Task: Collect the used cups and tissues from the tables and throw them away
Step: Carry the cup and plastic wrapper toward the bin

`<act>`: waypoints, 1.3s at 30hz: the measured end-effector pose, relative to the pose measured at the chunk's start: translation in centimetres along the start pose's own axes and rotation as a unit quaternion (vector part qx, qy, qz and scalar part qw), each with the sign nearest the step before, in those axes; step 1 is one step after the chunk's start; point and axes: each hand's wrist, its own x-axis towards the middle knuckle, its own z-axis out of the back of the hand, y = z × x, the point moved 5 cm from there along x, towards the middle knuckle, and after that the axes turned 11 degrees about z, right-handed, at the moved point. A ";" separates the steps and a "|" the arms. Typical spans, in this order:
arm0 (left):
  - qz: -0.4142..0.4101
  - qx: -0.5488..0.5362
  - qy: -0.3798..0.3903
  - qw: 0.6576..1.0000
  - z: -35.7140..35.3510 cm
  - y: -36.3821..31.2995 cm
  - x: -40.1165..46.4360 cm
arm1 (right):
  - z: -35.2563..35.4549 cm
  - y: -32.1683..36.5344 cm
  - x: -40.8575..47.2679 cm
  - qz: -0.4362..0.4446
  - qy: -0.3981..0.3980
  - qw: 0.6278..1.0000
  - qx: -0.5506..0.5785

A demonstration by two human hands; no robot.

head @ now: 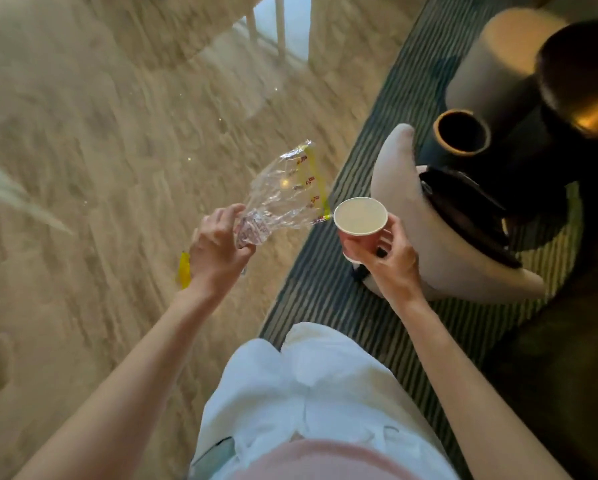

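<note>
White trousers (311, 393) and a pink top hem fill the bottom of the view, with both bare forearms reaching out over them. Of the two hands, the left hand (218, 249) pinches the crumpled neck of a clear plastic wrapper (283, 195) with a yellow printed strip, its fingers curled round the film; the right hand (391, 258) grips a pink paper cup (360, 220) from below, upright and seemingly empty. So one cup and one piece of litter appear to be collected; no bin or tissue shows, so the throwing away is still left, and whether other tables remain I cannot tell. Underfoot lies a tan patterned carpet (83, 168), bordered by a dark striped carpet (332, 289). Just right stand a pale armchair (405, 209) with a black bag (464, 209) on it, and a dark round stand (462, 133).
</note>
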 end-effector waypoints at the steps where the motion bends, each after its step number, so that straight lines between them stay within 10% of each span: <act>1: -0.001 0.000 -0.005 1.000 -0.3 -0.8 2.1 | 0.1 0.0 2.1 -0.003 0.003 1.000 0.002; 18: -0.113 0.035 0.097 0.988 -12.7 -13.3 45.2 | -1.2 -9.2 39.3 -0.086 -0.153 0.984 0.011; 39: -0.369 0.002 0.350 0.861 -39.7 -52.6 73.9 | 17.6 -21.5 66.5 -0.209 -0.460 0.862 0.033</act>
